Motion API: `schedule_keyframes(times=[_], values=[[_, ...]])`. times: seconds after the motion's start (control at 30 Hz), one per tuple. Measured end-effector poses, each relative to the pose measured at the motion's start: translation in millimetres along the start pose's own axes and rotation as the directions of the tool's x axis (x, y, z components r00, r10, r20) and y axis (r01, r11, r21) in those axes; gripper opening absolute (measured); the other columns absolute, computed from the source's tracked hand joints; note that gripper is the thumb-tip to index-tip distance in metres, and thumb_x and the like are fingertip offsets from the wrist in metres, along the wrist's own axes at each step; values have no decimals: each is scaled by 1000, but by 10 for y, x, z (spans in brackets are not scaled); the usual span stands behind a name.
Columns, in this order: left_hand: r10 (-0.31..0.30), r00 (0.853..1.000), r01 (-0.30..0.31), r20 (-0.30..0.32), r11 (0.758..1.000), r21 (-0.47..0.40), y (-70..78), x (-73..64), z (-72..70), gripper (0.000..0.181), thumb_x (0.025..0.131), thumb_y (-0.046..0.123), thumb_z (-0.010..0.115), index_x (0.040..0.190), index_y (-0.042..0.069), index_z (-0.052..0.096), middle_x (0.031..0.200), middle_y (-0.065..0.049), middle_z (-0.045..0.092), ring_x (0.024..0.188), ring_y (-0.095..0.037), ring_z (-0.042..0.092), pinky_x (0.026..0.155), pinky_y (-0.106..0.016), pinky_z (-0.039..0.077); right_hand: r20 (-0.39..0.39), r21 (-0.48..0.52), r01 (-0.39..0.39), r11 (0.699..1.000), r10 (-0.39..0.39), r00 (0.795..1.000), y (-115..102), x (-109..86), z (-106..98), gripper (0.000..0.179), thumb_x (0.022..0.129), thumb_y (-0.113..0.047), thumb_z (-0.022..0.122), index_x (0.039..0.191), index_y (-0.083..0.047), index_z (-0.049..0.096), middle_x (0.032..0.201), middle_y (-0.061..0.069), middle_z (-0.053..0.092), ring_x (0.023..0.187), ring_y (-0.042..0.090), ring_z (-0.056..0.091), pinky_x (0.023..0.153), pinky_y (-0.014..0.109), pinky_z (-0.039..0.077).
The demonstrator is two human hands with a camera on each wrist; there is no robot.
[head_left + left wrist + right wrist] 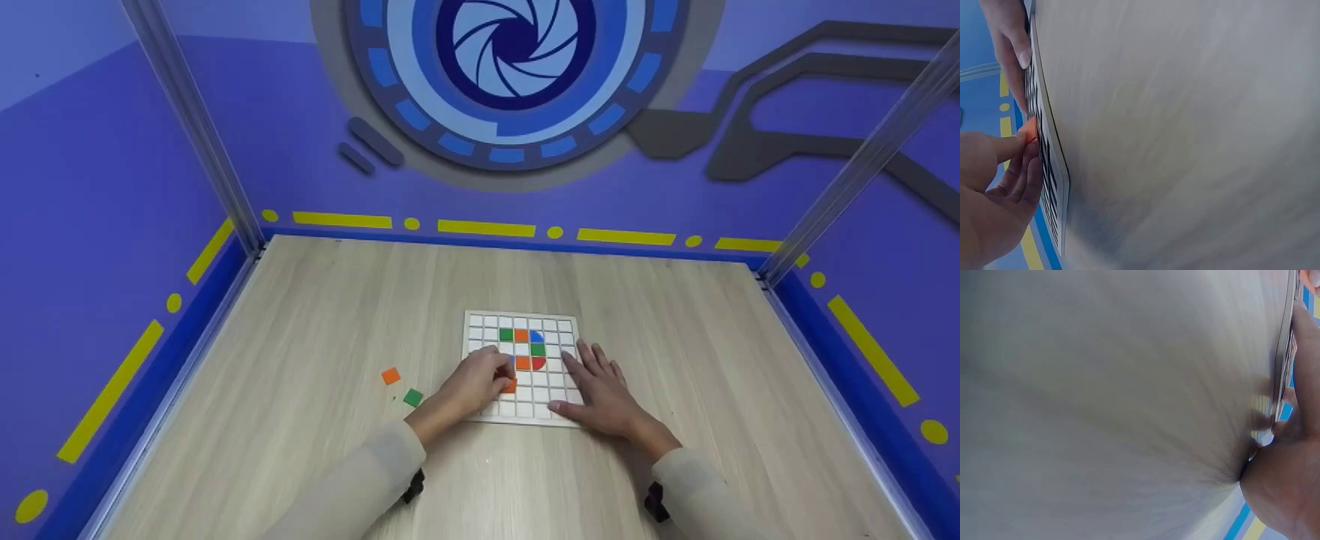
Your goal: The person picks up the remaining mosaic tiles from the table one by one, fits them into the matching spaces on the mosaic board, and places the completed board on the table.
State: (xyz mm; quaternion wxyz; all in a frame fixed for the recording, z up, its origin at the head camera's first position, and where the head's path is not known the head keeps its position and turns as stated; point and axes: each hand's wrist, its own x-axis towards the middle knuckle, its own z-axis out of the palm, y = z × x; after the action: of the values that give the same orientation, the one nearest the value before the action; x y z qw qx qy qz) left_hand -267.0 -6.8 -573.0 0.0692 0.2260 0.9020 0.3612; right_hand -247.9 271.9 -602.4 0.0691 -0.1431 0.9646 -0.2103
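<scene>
A white gridded board lies on the table, with green, orange, blue and red tiles set in several of its squares. Between thumb and fingers my left hand pinches an orange tile, just over the board's lower left part. The left wrist view shows this orange tile tilted, one edge close to the grid; whether it touches cannot be told. My right hand rests with spread fingers on the board's right edge. In the right wrist view, the right hand shows along the board's side.
Left of the board, a loose orange tile and a loose green tile lie on the wooden table. Blue-purple walls with yellow marks stand around the table at the back and both sides.
</scene>
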Motion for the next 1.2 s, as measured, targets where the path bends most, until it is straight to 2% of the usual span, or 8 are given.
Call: schedule_keyframes(times=[0.4,0.6,0.77,0.87,1.0,1.2], values=[[-6,999,4,33,998,61,-15,-38,16,5,100,13,75,96,17,76,92,8,57,83,-8,52,75,-26,47,-5,1,-1,1000,1,1000,16,-14,-9,107,90,-77,64,169,-16,27,177,14,7,162,43,-1,124,68,2],[-5,1000,4,8,993,120,6,-65,37,3,98,15,78,96,17,76,94,7,55,85,-10,51,74,-26,47,5,5,-4,1000,4,1000,10,-18,-14,107,90,-78,64,169,-17,26,177,13,6,162,42,-2,124,67,2],[-7,1000,10,-24,992,122,-48,-95,11,8,96,18,80,102,15,74,95,6,58,83,-9,52,73,-26,47,1,7,-4,1000,4,1000,-4,-14,9,107,89,-78,65,169,-17,27,177,12,6,162,41,-2,125,66,2],[-29,999,32,-30,995,92,-102,-140,-66,14,95,20,81,107,15,75,96,5,60,84,-10,54,74,-27,48,3,8,-2,1000,1,1000,-13,-14,16,107,89,-78,65,169,-18,27,177,12,6,162,41,-2,125,66,2],[-68,997,71,-47,996,62,-204,-212,-251,21,95,21,81,114,14,75,100,5,60,89,-12,56,78,-28,50,0,10,0,1000,0,1000,-14,-16,4,106,89,-77,64,169,-19,27,177,11,6,162,40,-3,125,65,2],[-83,991,95,-105,989,111,-447,-305,-617,23,96,19,80,115,9,74,103,1,61,92,-14,58,82,-35,52,-3,15,4,1000,-4,1000,8,-29,-8,105,90,-77,64,169,-18,27,177,11,5,162,40,-3,125,65,1]])
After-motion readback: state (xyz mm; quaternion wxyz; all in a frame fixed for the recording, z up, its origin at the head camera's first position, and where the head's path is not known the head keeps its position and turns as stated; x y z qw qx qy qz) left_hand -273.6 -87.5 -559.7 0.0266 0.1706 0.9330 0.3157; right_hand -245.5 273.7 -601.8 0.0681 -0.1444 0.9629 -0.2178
